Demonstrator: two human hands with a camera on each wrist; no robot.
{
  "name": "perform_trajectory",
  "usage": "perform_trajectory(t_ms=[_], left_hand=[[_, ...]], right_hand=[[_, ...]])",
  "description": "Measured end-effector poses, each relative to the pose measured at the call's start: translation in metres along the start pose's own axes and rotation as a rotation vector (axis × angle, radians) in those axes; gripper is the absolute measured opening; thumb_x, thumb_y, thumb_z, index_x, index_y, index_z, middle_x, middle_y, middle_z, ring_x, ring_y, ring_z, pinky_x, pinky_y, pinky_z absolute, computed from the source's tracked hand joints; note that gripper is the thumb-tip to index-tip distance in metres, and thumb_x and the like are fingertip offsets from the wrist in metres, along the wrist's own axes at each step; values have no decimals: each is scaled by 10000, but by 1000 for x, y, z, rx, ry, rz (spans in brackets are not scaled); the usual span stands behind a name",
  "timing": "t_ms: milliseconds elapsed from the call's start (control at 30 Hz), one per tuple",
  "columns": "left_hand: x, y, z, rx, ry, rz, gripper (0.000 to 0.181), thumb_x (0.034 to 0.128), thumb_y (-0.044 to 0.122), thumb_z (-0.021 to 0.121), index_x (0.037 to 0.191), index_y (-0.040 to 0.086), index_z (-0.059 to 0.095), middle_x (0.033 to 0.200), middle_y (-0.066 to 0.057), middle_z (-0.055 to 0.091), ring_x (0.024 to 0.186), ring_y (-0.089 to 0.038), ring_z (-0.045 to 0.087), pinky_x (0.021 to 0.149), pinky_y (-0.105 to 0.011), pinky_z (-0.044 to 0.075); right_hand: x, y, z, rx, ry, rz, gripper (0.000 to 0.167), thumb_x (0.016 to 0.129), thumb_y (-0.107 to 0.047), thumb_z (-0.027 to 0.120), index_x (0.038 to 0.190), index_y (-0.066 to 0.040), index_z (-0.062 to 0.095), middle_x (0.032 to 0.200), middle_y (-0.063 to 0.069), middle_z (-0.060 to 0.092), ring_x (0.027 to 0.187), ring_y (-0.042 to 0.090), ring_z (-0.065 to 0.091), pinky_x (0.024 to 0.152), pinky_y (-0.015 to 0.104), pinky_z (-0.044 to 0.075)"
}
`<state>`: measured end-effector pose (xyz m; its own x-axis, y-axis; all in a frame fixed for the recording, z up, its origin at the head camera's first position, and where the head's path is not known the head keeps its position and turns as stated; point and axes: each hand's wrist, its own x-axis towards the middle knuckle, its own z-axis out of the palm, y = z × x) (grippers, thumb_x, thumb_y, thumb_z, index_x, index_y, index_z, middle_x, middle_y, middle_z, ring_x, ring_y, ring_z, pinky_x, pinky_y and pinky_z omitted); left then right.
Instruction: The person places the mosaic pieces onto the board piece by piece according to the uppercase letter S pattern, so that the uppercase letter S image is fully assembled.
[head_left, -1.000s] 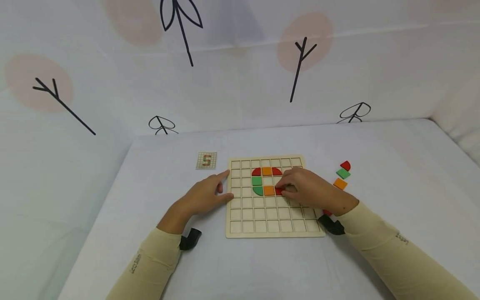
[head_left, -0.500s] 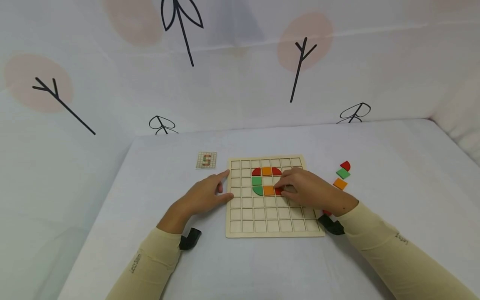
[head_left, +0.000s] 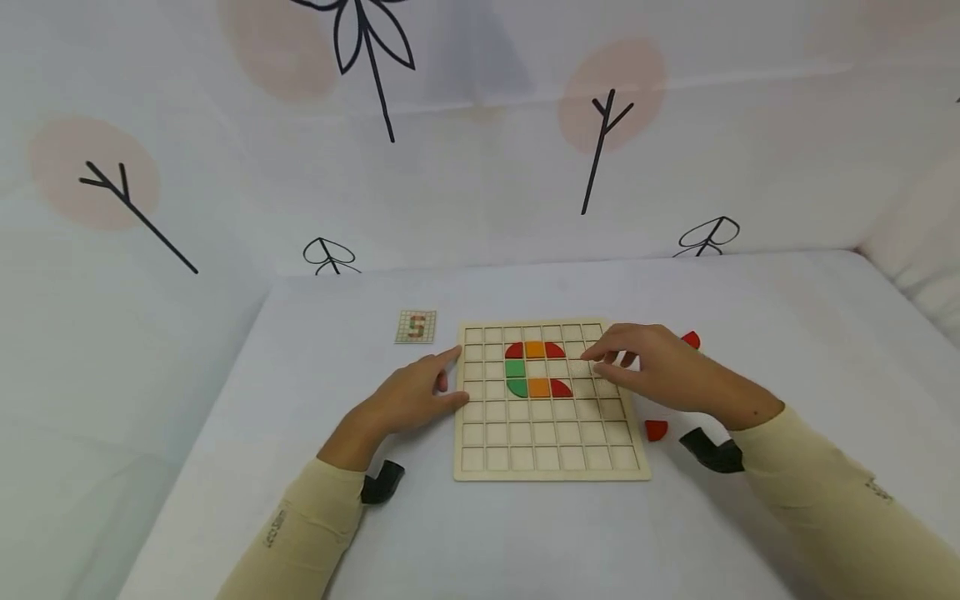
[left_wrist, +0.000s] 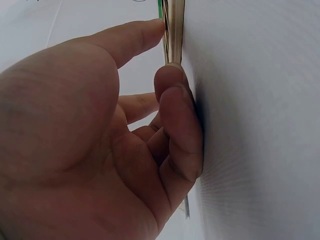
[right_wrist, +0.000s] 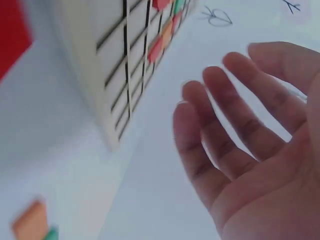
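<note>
Right hand (head_left: 652, 367) has come off the red quarter-round (head_left: 560, 389) it was pinching half a second ago; now drawn back over the board's right-hand columns, right of centre frame. Fingers released: loosely bent, thumb and forefinger apart, nothing between them. Right wrist view agrees, palm bare.

The red quarter-round, let go, lies in a cell near the middle of the board (head_left: 534, 433), just right of an orange square (head_left: 538, 387). Looks seated, edges in line with the grid; too small to be sure it is fully flat. My reading: that placement is done, making seven pieces on the board.

Others there: a red, orange, red row above; a green square (head_left: 515, 368) and a green quarter-round (head_left: 517, 387) down the left side.

Left hand (head_left: 412, 392) unchanged, at the board's left edge. Thumb and forefinger spread and touching the rim, others curled beneath, grasping nothing; probably steadying the board.

Loose stock, right of frame on the worktop (head_left: 480, 542): one red piece (head_left: 692, 340) above the right wrist, another (head_left: 656, 430) below the hand, now uncovered. Orange piece (right_wrist: 31, 220) and green piece (right_wrist: 51, 234) show only lower left in the right wrist view. Pattern card (head_left: 416, 327) up left of the board, same spot.
</note>
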<state>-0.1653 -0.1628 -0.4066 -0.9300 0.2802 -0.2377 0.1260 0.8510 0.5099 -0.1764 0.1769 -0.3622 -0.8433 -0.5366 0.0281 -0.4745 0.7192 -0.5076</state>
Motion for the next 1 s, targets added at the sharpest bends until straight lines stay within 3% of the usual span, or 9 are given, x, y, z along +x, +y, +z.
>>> perform_trajectory(t_ms=[167, 333, 467, 667, 1000], left_hand=[[-1, 1, -2, 1, -3, -5, 781, 924, 418, 705, 1573, 190, 336, 923, 4, 526, 746, -125, 449, 663, -290, 369], [1, 0, -1, 3, -5, 3, 785, 926, 417, 702, 1576, 188, 327, 927, 9, 530, 747, -122, 451, 658, -287, 367], [1, -1, 0, 3, -6, 8, 787, 926, 423, 701, 1577, 186, 326, 933, 10, 531, 750, -123, 454, 658, -288, 371], [0, -1, 1, -5, 1, 20, 792, 923, 423, 704, 1576, 179, 328, 933, 8, 531, 757, -125, 457, 665, -293, 377], [0, -1, 1, 1, 0, 16, 781, 927, 420, 699, 1574, 182, 331, 931, 2, 526, 761, -127, 454, 670, -294, 373]], right_hand=[[-19, 16, -15, -9, 119, 0, 224, 925, -112, 705, 1145, -124, 748, 1026, -27, 691, 878, 131, 616, 721, 264, 539], [-32, 36, -17, -7, 229, -3, 224, 917, -77, 703, 1136, -106, 741, 1015, -7, 685, 760, 75, 614, 619, 230, 521], [-36, 52, -15, -63, 294, 7, 233, 894, -51, 723, 1123, -88, 749, 992, 5, 696, 815, 95, 599, 676, 224, 519], [-37, 70, -18, -39, 238, 139, 247, 909, -102, 722, 1154, -78, 738, 952, 24, 654, 841, 147, 549, 692, 182, 480], [-36, 95, -17, -64, 128, 203, 292, 891, -16, 698, 1181, -40, 717, 1075, 118, 670, 908, 232, 559, 652, 218, 477]])
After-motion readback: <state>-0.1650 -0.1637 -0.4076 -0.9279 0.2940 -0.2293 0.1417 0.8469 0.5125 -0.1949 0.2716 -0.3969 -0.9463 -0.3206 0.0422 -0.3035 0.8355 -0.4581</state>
